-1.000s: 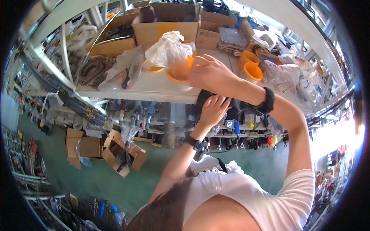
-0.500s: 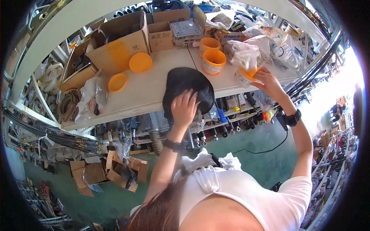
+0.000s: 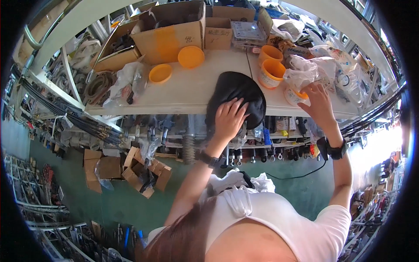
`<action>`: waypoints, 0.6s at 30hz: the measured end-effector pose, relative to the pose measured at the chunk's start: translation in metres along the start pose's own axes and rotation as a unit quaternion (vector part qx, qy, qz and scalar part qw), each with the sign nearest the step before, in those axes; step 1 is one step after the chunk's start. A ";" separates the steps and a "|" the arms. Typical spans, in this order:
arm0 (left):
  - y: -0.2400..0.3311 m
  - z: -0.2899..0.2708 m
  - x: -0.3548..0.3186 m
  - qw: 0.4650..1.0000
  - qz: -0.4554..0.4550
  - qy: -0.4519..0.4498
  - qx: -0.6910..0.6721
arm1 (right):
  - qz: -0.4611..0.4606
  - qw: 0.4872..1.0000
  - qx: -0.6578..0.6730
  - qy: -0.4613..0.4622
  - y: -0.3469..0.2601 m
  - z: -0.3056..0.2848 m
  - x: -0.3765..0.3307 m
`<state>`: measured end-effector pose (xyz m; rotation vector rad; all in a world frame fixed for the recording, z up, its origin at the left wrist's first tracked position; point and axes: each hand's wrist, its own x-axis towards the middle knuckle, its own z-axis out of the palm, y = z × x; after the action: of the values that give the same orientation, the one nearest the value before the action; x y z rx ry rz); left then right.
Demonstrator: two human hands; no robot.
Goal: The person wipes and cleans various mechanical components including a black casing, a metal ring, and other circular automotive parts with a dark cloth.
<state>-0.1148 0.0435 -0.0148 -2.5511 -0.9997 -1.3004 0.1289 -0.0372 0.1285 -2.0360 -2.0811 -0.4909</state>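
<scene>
My left hand (image 3: 230,118) lies flat, fingers spread, on a black cloth bag (image 3: 238,94) that hangs over the front edge of a white shelf (image 3: 183,94). My right hand (image 3: 318,101) reaches to the right and touches a small orange tub wrapped in a clear plastic bag (image 3: 301,76) on the same shelf. Whether its fingers close round the tub is hard to tell. Two open orange tubs (image 3: 271,72) stand just left of the wrapped one.
Two orange lids (image 3: 190,56) and a plastic-wrapped part (image 3: 124,83) lie on the shelf's left half. Open cardboard boxes (image 3: 170,30) stand behind. Cables and metal parts hang under the shelf. Cardboard pieces (image 3: 135,168) lie on the green floor below.
The view swung left, so the shelf slid right. My right hand carried the plastic-wrapped orange tub to the shelf's right end and lowered it there. My left hand stayed on the black bag.
</scene>
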 end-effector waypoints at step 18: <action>0.002 0.008 0.000 0.999 0.025 0.019 0.014 | 0.036 0.995 0.039 0.086 -0.058 -0.037 0.015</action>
<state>-0.1078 0.0447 -0.0192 -2.5042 -0.9338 -1.3083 0.0672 -0.0366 0.1629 -1.9434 -1.8918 -0.5441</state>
